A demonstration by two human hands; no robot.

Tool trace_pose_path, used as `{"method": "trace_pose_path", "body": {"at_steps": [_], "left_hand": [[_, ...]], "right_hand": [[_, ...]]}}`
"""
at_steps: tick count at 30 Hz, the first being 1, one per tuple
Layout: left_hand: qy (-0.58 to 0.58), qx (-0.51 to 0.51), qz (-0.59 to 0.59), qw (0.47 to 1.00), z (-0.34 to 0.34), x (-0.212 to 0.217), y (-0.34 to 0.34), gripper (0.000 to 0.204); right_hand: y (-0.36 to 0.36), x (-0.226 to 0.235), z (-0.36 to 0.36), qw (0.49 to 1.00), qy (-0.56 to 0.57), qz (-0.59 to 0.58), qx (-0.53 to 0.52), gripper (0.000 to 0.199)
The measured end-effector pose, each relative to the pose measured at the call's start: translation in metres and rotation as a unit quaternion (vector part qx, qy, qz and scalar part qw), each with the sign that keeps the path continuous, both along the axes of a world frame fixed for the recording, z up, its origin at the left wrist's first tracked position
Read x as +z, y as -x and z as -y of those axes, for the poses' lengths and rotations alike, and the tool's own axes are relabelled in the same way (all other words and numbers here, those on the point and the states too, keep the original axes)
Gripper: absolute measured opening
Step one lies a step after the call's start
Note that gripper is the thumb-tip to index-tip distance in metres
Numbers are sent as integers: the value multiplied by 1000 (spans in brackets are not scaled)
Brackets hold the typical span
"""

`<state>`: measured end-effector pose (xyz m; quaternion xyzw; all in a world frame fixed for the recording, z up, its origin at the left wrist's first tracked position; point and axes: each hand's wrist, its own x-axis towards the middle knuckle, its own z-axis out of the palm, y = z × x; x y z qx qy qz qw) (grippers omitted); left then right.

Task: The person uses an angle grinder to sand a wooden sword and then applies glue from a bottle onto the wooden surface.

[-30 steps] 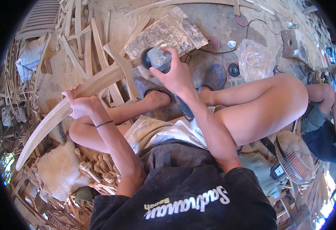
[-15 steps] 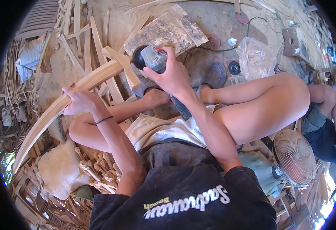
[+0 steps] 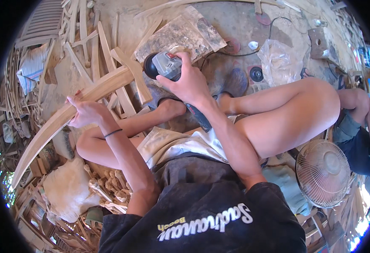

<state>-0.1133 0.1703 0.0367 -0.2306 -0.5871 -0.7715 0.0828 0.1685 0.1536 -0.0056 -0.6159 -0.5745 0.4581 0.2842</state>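
We are holding a pale, curved wooden piece (image 3: 104,87) aslant. Beside its crosspiece (image 3: 137,78), we are gripping a grey grinder (image 3: 168,64).

1 round fan (image 3: 323,173) sits lower right; 1 clear plastic bag (image 3: 280,63) lies beyond.

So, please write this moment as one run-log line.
left hand: holds curved wooden piece; right hand: holds angle grinder; nearby: caged fan

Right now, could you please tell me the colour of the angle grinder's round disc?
Black: the round disc shows best in the head view.
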Motion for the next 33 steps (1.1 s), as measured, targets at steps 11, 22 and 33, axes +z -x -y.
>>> {"method": "trace_pose_path", "body": {"at_steps": [11,22,33], "left_hand": [[42,26,197,979,-6,33,-21,75],[231,134,96,959,-3,44,-26,83],[170,81,-4,982,2,26,-4,82]], "right_hand": [[-32,-10,-6,983,-52,45,-173,80],[1,6,8,998,17,-39,-52,76],[-3,-6,3,1000,9,17,-22,81]]}}
